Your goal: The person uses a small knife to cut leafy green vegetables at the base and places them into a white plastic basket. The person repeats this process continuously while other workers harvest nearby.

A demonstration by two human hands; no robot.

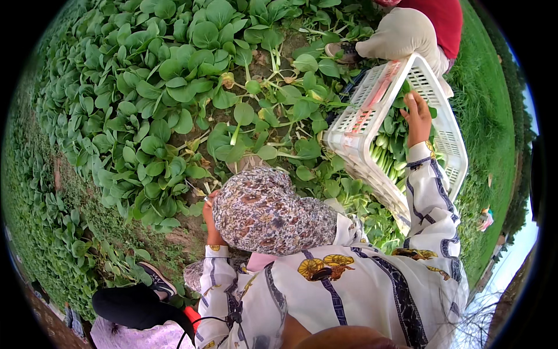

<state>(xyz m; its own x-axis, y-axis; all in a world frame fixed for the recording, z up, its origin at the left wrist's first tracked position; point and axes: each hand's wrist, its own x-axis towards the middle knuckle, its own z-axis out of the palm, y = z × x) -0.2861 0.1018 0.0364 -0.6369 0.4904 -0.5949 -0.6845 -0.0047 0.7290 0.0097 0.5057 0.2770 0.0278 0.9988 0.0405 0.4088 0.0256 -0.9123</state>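
My right hand point(417, 114) is over a white plastic crate point(383, 109) at the right, its fingers bent among green leaves; whether they grip a leaf I cannot tell. Inside the crate lie leafy greens with pale green stalks point(386, 159), much like bok choy. My left hand point(210, 216) is low beside my knee in flower-patterned cloth point(266, 209), partly hidden by it. Something small and silvery shows at its fingers, and what it holds is unclear. Ahead of my knee, loose leafy plants point(266, 150) lie on the soil.
Dense rows of leafy greens point(144, 91) grow ahead and to the left. A person in a red top and beige trousers point(405, 35) crouches behind the crate. Another person's black-clad leg point(135, 305) and dark shoe point(158, 279) are near at lower left. Grass point(484, 109) borders the right side.
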